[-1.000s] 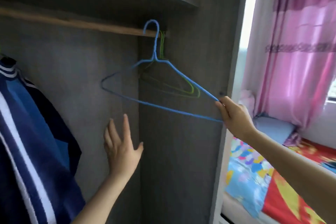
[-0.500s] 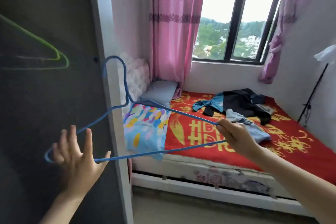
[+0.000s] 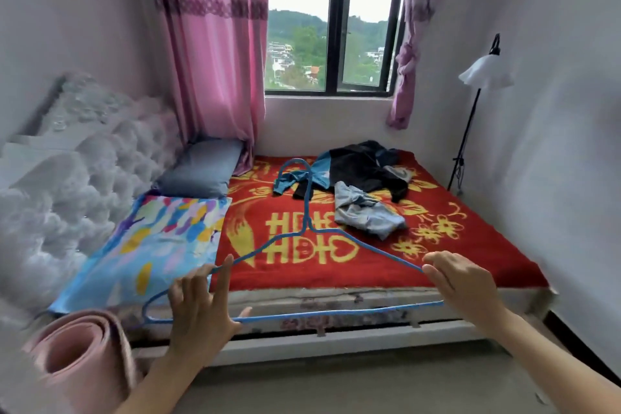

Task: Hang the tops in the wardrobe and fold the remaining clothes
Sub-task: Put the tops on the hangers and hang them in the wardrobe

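The blue hanger [image 3: 306,208] is off the wardrobe rail and the view has swung from the wardrobe to the bed, with the left hand now up against the hanger instead of hovering below it. The right hand [image 3: 460,282] pinches the hanger's right corner, fingers curled round the wire. The left hand [image 3: 201,306] lies against the left end with fingers spread and fairly straight, fingertips at the upper wire and thumb touching the bottom bar. The hanger is held flat in front of the person, its hook pointing away over the bed [image 3: 470,245]. Beyond the hook, on the red and gold blanket, lie a dark top [image 3: 366,168] with teal sleeves and, just beside it, a crumpled grey garment [image 3: 366,212]. A grey pillow [image 3: 201,168] and a patterned pillow [image 3: 161,239] sit by the padded headboard [image 3: 84,161]. A rolled pink mat [image 3: 77,356] stands at lower left, and a floor lamp [image 3: 485,72] stands by the right wall.
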A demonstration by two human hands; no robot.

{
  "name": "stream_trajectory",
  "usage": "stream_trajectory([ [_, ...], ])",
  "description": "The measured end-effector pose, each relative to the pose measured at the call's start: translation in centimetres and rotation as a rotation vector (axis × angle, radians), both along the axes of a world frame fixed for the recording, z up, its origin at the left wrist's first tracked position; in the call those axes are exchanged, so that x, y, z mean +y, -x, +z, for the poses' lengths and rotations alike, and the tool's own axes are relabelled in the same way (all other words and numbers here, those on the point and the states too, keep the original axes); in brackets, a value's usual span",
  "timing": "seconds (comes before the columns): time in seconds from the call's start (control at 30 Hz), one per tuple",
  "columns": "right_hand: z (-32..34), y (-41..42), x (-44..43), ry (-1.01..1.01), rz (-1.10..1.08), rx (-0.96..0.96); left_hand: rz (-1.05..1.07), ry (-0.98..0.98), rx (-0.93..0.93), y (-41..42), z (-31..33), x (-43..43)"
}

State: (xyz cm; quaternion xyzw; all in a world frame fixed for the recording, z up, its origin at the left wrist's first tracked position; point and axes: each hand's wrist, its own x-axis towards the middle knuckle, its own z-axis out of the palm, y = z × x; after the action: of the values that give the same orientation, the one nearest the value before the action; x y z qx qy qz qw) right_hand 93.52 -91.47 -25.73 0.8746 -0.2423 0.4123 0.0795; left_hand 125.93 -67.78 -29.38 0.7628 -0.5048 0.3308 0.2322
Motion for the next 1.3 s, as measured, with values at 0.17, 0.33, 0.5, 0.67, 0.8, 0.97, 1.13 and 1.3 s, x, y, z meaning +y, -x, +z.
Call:
stream_trajectory([
  [0.17, -0.4, 0.9, -1.0, -0.356, -0.003, 0.005, -0.089, -0.104, -0.060, 3.8, -1.9, -5.4],
  [0.33, -0.2, -0.6, -1.0, -0.907, 0.080, 0.070, -0.249, -0.146, -0.155, 5.9, -4.3, -10.0],
  [0.5, 0.0, -2.9, -2.8, -1.442, 0.140, 0.017, -0.377, -0.245, -0.157, 6.1, -6.4, -14.3],
  [0.67, -0.8, -5.4, -7.3, -1.537, 0.036, 0.021, -0.420, -0.436, -0.056, 4.0, -8.1, -19.7],
  [0.8, -1.2, -8.6, -13.8, -1.537, -0.092, -0.004, -0.381, -0.639, 0.003, 0.3, -9.0, -26.2],
  [0.97, -2.1, -13.2, -24.3, -1.468, -0.194, -0.046, -0.381, -0.656, 0.176, -6.4, -9.2, -34.7],
  [1.13, -4.5, -15.2, -32.9, -1.427, -0.325, -0.144, -0.266, -0.608, 0.275, -11.8, -10.3, -41.6],
  [1.3, -7.1, -16.1, -39.5, -1.359, -0.450, -0.197, -0.170, -0.724, 0.392, -14.0, -12.0, -47.1],
])
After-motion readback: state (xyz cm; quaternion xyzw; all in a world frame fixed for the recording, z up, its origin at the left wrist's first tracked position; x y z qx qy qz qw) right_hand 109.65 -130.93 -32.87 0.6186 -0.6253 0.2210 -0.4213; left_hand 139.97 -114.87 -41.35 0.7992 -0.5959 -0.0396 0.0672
